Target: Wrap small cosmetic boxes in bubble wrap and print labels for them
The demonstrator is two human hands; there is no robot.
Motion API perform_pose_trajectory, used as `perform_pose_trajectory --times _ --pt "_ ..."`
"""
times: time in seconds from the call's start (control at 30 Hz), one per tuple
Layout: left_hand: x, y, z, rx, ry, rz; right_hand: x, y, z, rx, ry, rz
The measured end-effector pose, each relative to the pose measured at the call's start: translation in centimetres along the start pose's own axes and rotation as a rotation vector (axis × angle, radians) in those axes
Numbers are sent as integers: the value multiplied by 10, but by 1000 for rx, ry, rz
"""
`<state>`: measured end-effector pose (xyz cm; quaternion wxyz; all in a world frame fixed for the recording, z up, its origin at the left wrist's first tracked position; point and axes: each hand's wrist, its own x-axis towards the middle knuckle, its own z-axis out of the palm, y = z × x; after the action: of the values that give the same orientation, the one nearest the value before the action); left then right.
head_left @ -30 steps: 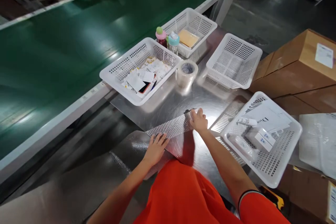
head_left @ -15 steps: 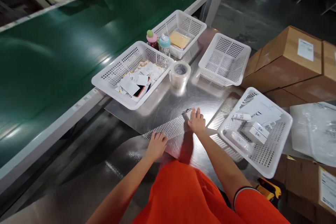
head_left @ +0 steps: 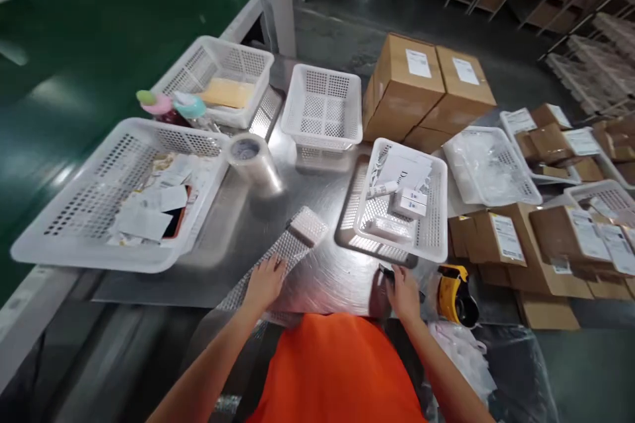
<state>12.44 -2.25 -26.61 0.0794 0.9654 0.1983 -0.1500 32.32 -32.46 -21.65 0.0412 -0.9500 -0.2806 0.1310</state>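
A strip of bubble wrap (head_left: 248, 275) runs slantwise over the steel table (head_left: 317, 287) and hangs past its front edge. At its far end lies a small pale box (head_left: 307, 226), wrapped in the bubble film. My left hand (head_left: 266, 283) rests on the strip, fingers laid out on the film. Near the table's front edge, my right hand (head_left: 404, 292) is closed around a slim black tool (head_left: 385, 271); its kind is hidden by the fingers. Just right of that hand stands a yellow and black tape dispenser (head_left: 454, 294).
A white basket (head_left: 439, 211) holds boxes and a Dior envelope. Another basket (head_left: 149, 264) holds paper slips and a phone. A clear tape roll (head_left: 254, 162) stands between baskets. Cartons (head_left: 411, 82) are stacked behind; a green conveyor (head_left: 124, 6) runs at left.
My view has turned right. My right hand has left the bubble wrap, moved right and taken hold of the black tool. The box now shows at the strip's far end; my left hand stays on the wrap.
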Motion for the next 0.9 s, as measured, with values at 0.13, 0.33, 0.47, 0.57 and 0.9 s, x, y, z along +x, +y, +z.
perform_pose_trajectory --times 0.13,0.33,0.47,0.57,0.9 --pt "9 1 -10 41 -9 2 -21 56 19 -173 -93 221" --pt "27 3 -19 71 8 -8 -18 49 25 -56 -96 160" --pt "26 0 -18 46 0 15 -5 -33 21 152 -198 11" --pt "25 -1 -16 25 9 -10 19 -116 23 151 -292 -100" --pt "30 -4 -10 -64 20 -85 78 -227 46 -2 -362 -200"
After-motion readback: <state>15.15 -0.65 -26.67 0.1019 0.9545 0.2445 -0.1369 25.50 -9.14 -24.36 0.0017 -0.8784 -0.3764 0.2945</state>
